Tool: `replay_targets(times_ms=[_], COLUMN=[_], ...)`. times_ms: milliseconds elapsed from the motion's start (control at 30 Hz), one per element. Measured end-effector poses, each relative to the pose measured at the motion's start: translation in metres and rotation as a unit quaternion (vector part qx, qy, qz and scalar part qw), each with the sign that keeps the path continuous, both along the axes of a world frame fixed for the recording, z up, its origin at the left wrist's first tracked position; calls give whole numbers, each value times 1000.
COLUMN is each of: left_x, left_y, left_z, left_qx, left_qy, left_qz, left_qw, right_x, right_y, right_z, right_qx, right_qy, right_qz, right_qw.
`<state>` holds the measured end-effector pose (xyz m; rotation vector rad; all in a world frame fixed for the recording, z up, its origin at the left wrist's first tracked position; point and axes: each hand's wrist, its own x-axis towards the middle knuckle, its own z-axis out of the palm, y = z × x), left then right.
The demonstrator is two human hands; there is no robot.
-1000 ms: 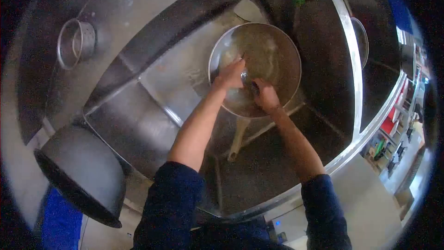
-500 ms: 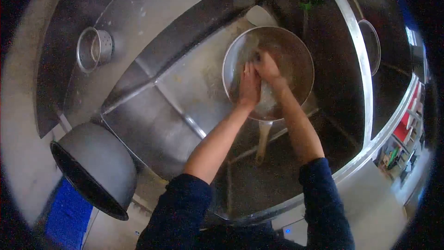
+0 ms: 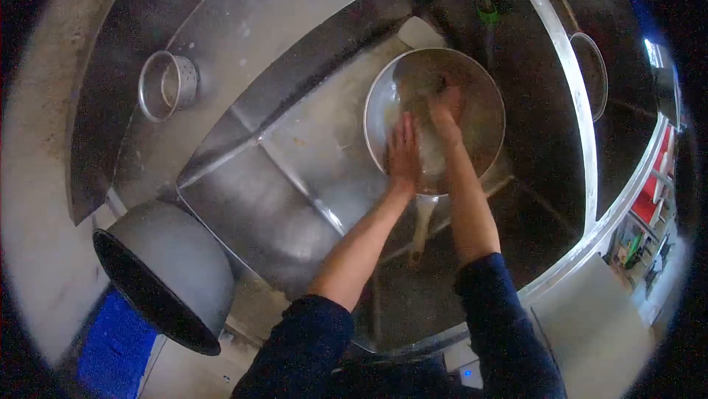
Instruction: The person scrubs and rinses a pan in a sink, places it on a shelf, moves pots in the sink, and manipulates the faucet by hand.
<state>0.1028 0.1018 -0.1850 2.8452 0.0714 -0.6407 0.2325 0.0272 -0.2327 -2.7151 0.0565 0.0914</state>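
A wide metal pan with a wooden handle lies in a steel sink, its handle pointing toward me. My left hand rests inside the pan with fingers stretched out against its lower left part. Farther up and to the right in the pan, my right hand has its fingers curled over something small and dark, too blurred to name. Behind the far rim of the pan, a pale flat object is partly hidden.
A tap pipe with a green band comes down behind the pan. A perforated metal cup lies on the left ledge. At lower left, a large dark pot is tilted above a blue cloth. The sink divider runs along the right.
My hands have moved apart: the right one shifted up and right inside the pan, while the left slid slightly down. The whole view has shifted a little.
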Motion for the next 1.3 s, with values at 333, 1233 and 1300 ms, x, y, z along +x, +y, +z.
replay_targets(times_ms=[333,1233,1300], left_x=[-29,28,18], left_y=[-30,30,22], left_z=[-52,-15,-26], left_qx=[-153,-73,-125], left_qy=[-125,70,74], left_qz=[88,-51,-1], left_qw=[976,994,989], right_x=[-11,10,-2], right_y=[26,-71,-81], right_z=[10,71,67], right_qx=[-265,-298,-277], right_qy=[66,271,211], right_qz=[440,271,331], right_qw=[855,875,877])
